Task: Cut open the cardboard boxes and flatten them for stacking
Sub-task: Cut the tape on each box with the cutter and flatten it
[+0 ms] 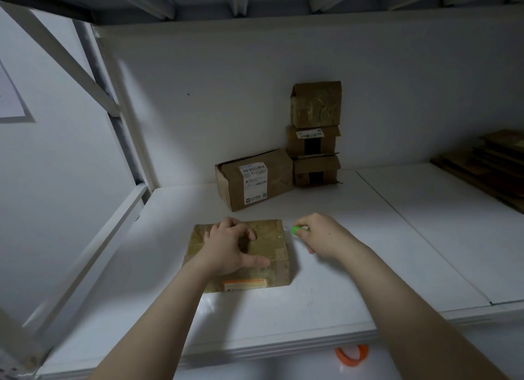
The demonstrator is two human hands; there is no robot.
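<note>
A taped brown cardboard box (270, 255) lies flat on the white shelf (326, 280) in front of me. My left hand (231, 247) presses down on its top with fingers spread. My right hand (320, 233) is closed around a small green cutter (299, 230), whose tip sits at the box's far right corner. Behind, a larger box with a shipping label (253, 179) lies tilted. Three small boxes (314, 134) stand stacked against the back wall.
A pile of flattened cardboard (487, 164) lies at the far right of the shelf. A white upright and diagonal brace (93, 76) close in the left side. An orange tape roll (351, 354) shows below the shelf's front edge.
</note>
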